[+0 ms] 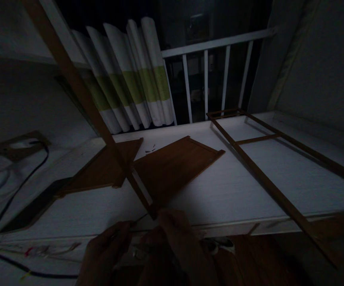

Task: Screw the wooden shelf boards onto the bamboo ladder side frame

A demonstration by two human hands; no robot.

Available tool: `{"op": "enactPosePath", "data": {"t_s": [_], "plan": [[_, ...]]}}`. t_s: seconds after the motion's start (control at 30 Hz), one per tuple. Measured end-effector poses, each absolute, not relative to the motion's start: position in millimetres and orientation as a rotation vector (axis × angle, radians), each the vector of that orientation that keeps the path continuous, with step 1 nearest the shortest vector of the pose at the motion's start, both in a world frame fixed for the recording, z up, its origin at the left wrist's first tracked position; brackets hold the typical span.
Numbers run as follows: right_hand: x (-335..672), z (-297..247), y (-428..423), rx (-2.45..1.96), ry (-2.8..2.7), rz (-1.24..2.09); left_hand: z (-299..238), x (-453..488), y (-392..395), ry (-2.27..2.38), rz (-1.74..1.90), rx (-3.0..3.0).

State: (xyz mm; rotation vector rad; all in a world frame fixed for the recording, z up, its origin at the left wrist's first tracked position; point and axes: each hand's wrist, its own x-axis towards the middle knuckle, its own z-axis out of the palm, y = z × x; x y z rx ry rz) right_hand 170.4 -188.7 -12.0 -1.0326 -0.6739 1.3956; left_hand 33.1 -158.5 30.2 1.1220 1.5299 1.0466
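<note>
The scene is very dark. My left hand (109,246) is closed around a thin dark rod (140,218), whose tip points at the lower end of a long brown wooden post (100,127). The rod's handle is hidden in my fingers, so its exact kind does not show. My right hand (177,230) is closed at the bottom end of that post, where a brown wooden panel (172,171) meets it. The post slants up to the upper left. A second wooden panel (103,167) lies behind it on the left.
A brown wooden frame (255,174) leans across the white ledge (216,194) on the right. Small dark pieces (150,150) lie near the curtain (142,75). A black cable (16,194) runs down the left from a socket strip (13,147). White railings (206,83) stand behind.
</note>
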Motion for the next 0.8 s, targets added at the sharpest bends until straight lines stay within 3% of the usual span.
{"op": "enactPosePath", "data": {"t_s": [0.23,0.43,0.6,0.8], "plan": [[179.1,0.5,-198.4,-0.673,-0.332,1.396,29.0,36.5,-156.8,1.563,1.158,0.870],[190.2,5.0,-208.8,-0.878,-0.709,1.355,24.3,28.7,-153.8,1.570,1.124,0.899],[213.5,12.4,-211.9,-1.279,-1.136,0.715,24.4,26.9,-153.2,1.572,1.114,0.829],[246.8,32.4,-179.9,-1.312,-2.028,0.132,32.1,39.3,-158.5,1.536,1.106,0.746]]}}
